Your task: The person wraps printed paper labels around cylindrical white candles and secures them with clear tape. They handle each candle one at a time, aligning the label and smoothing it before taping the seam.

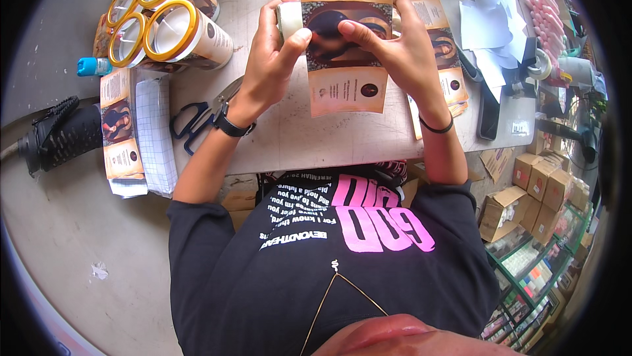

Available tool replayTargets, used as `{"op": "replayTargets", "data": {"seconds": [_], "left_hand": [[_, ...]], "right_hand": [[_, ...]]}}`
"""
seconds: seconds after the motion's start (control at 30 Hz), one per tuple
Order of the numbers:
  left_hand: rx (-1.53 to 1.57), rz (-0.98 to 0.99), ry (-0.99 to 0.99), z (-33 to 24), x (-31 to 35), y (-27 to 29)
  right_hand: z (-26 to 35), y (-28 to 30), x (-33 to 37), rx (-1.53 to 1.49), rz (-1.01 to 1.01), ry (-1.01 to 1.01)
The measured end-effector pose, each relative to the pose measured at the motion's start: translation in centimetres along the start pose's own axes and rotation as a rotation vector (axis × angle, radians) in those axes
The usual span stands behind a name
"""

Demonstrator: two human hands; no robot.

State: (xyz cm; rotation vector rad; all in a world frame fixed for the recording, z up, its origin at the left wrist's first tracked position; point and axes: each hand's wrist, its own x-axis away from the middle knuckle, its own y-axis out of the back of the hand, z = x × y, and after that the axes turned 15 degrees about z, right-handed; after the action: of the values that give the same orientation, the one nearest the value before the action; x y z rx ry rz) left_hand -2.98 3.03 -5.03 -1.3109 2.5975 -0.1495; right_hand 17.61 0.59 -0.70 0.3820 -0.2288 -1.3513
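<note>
My left hand [273, 60] is closed around a rounded white jar [289, 19], most of it hidden behind a long printed paper label [345, 93]. The left thumb rests at the label's left edge. My right hand [411, 56] grips the label's right side, its thumb pressed flat on the dark picture in the middle. The label is cream-brown with printed text at both ends, and its lower end hangs over the table. On the table beside my right wrist lies a stack of similar labels [451, 60].
Candles with gold rims [172, 30] cluster at the far left, beside a small blue-capped bottle [94, 66]. More labels [120, 132] lie on a gridded paper pad [153, 135]. Dark-handled scissors [191, 126] sit by my left forearm. White paper pieces [490, 27] and cardboard boxes [507, 214] are at right.
</note>
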Motion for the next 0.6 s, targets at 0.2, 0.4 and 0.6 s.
{"op": "replayTargets", "data": {"seconds": [0.2, 0.4, 0.6], "left_hand": [[-0.223, -0.048, 0.009, -0.5, 0.2, 0.0], [-0.109, -0.073, 0.030, -0.9, -0.2, -0.7], [-0.049, -0.081, 0.058, -1.6, 0.0, -0.8]], "right_hand": [[0.3, -0.8, 0.2, -0.305, 0.081, -0.042], [0.6, -1.2, 0.4, -0.313, 0.057, -0.026], [1.3, -1.3, 0.5, -0.345, 0.049, -0.050]]}}
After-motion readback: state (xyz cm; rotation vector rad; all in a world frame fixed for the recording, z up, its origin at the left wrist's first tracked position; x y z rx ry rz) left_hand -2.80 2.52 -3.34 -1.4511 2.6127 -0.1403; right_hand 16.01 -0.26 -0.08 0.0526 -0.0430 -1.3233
